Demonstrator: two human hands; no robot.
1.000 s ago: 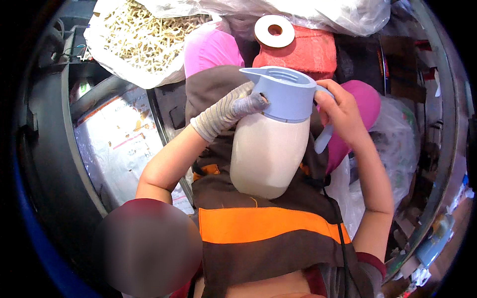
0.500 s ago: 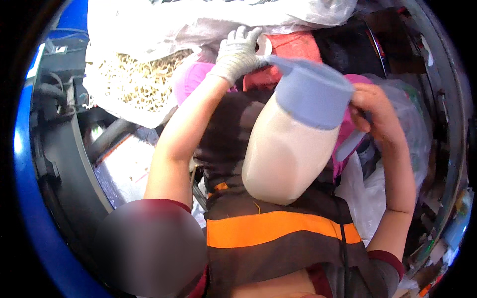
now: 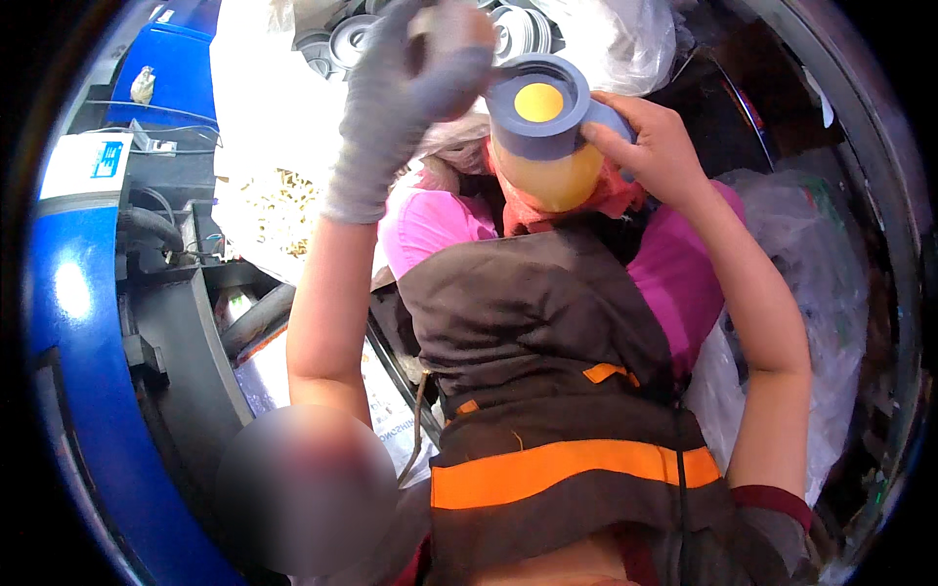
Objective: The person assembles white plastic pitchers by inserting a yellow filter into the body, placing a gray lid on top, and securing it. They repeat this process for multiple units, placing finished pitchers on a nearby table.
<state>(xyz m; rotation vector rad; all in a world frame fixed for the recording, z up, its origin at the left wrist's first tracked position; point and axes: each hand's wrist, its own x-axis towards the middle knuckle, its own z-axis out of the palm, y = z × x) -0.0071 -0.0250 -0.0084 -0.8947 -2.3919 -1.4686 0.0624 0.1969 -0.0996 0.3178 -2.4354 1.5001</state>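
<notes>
Blue panel [image 3: 83, 303]; white bag [image 3: 278, 88]; handheld jug [image 3: 547, 146]

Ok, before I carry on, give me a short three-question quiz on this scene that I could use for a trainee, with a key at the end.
1. Multiple choice: What does the right hand hold?
a) a hammer
b) a jug, by its handle
c) a paintbrush

2. True or false: The left hand wears a knitted glove.

3. Fill in the blank: The round patch in the middle of the jug's end that faces the camera is ____ in colour.

Key: 1. b; 2. true; 3. yellow
</notes>
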